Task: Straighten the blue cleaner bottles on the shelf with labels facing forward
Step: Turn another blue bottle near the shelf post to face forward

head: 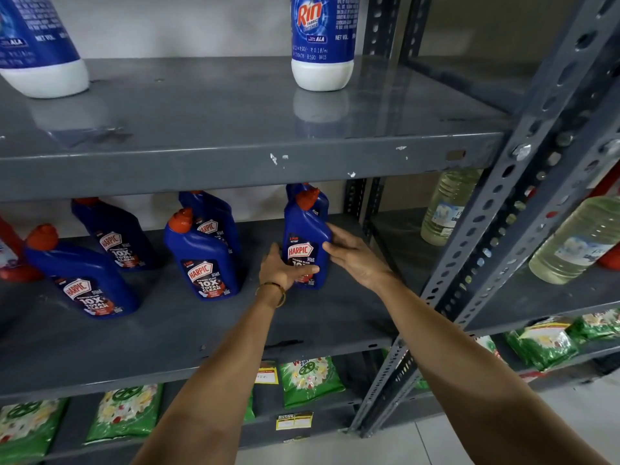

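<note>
Several blue cleaner bottles with red caps stand on the grey middle shelf [201,337]. The rightmost front bottle [303,229] stands upright with its label toward me. My left hand [283,268] grips its lower left side, thumb across the label. My right hand [352,253] presses on its right side. Another blue bottle [320,198] stands right behind it. A middle pair stands further left: front bottle [201,256], rear bottle [214,213]. Left of that are a rear bottle [114,233] and a front bottle [80,273], all with labels toward me.
Two white-and-blue bottles [322,41] stand on the upper shelf [235,129]. Red bottles [13,260] are at the far left of the middle shelf. Clear yellowish bottles [446,206] fill the neighbouring rack behind a slotted steel post [496,209]. Green packets [308,380] lie below.
</note>
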`<state>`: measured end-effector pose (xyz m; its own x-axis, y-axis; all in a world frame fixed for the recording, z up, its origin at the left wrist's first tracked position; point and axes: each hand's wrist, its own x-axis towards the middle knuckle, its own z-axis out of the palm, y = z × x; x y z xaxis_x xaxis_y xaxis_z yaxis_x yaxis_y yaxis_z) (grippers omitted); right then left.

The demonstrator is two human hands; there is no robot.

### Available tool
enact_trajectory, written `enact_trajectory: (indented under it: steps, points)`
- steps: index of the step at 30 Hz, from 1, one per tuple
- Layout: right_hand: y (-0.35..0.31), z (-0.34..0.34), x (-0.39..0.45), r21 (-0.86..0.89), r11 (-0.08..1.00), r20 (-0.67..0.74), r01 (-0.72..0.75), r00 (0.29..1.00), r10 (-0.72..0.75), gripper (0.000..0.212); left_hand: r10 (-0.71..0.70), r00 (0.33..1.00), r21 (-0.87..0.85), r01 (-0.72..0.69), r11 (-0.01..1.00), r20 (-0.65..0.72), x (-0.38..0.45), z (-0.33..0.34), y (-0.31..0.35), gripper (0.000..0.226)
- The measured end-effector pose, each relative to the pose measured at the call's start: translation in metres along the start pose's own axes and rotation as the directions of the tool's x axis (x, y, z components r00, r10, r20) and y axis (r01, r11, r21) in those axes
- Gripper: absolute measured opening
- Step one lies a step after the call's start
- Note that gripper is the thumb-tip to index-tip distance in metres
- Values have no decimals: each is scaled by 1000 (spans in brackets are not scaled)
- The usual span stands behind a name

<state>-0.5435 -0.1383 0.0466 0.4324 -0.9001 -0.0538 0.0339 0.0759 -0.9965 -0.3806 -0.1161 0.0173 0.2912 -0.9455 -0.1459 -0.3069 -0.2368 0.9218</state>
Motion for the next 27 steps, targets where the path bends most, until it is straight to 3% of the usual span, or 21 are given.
enact_trajectory:
  steps: [9,13,18,21,27]
  points:
    - [5,-6,7,-30,999,-79,23,997,-26,48,72,997,59,-70,996,-32,5,8,-7,48]
    - [9,-10,7,-22,999,-73,24,997,-26,49,92,995,92,-89,992,-28,5,8,-10,48]
    - [15,-8,9,107,994,-88,9,996,0,47,90,996,105,-88,991,-14,3,6,-10,49]
    - [23,-7,8,135,990,-154,-33,987,54,41,81,997,103,-79,992,-15,1,4,-11,50]
    - [49,-3,1,-93,986,-240,-136,964,110,39,23,1000,92,-24,995,14,-5,6,-22,48]
